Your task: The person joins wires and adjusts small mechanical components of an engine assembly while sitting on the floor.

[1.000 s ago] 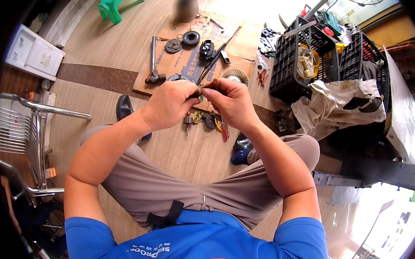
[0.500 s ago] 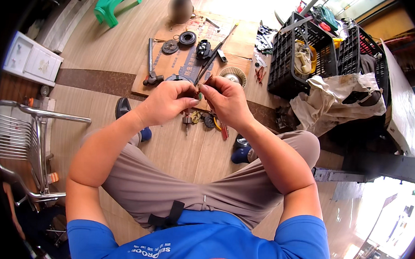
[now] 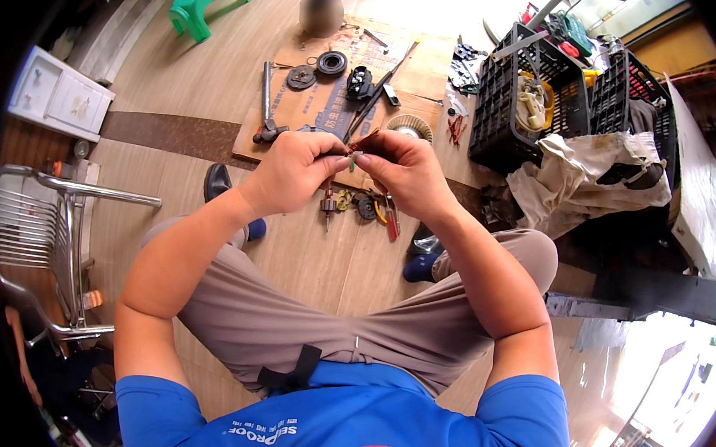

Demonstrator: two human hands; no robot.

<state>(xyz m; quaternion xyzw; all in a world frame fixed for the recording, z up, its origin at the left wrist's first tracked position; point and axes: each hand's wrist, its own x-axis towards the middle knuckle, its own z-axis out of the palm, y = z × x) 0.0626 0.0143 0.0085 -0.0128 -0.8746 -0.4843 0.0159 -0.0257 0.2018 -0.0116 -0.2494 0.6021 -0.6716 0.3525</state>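
Note:
My left hand (image 3: 298, 171) and my right hand (image 3: 409, 173) meet fingertip to fingertip above the cardboard. Both are closed in a pinch on a small copper-coloured wire piece (image 3: 366, 141) with a green bit (image 3: 352, 166) at its lower end; the fingers hide most of it. Just below the hands, on the floor, lie a small motor armature (image 3: 328, 205), a dark round part (image 3: 367, 208) and a red-handled tool (image 3: 392, 229). Beyond the right fingers sits a pale finned fan wheel (image 3: 410, 127).
On the cardboard sheet (image 3: 295, 52) lie a hammer (image 3: 267, 95), a black ring (image 3: 332, 63), a grey disc (image 3: 301, 77) and a black housing (image 3: 359, 84). Black crates (image 3: 496, 109) and a pale cloth (image 3: 586, 172) stand right. A green stool (image 3: 212, 1) and metal chair (image 3: 38, 233) are left.
The view has shifted slightly, so the surroundings sit a little further right. My hands stay together, with small finger shifts; more of the copper-coloured wire piece shows between them.

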